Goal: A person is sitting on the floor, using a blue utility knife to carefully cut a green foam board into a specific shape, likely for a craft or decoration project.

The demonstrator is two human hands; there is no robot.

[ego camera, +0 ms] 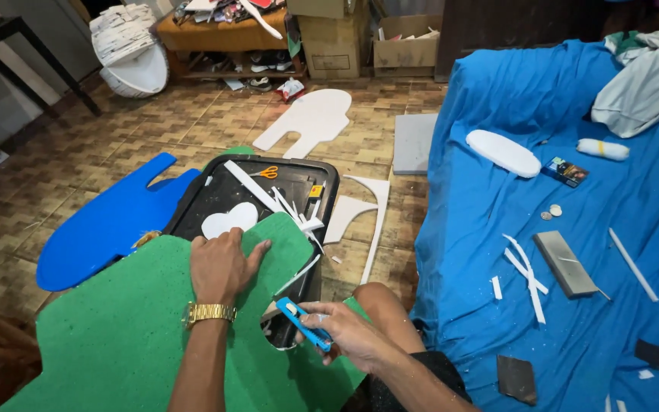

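Note:
A large green foam sheet [131, 320] lies across my lap and over the near edge of a black tray [322, 172]. My left hand [223, 263], with a gold watch on the wrist, presses flat on the green sheet near its upper edge. My right hand [345, 332] is closed around a blue utility knife [303, 322], its tip at a curved cut in the sheet's right side. White foam strips [268, 194] and a white foam cutout [230, 220] lie in the tray.
Orange scissors [268, 172] rest in the tray. A blue foam shape [108, 225] lies left, a white foam shape [310, 122] on the tiled floor beyond. At right a blue cloth [482, 198] carries white scraps, a grey block [566, 263], coins and clothing. Boxes stand at the back.

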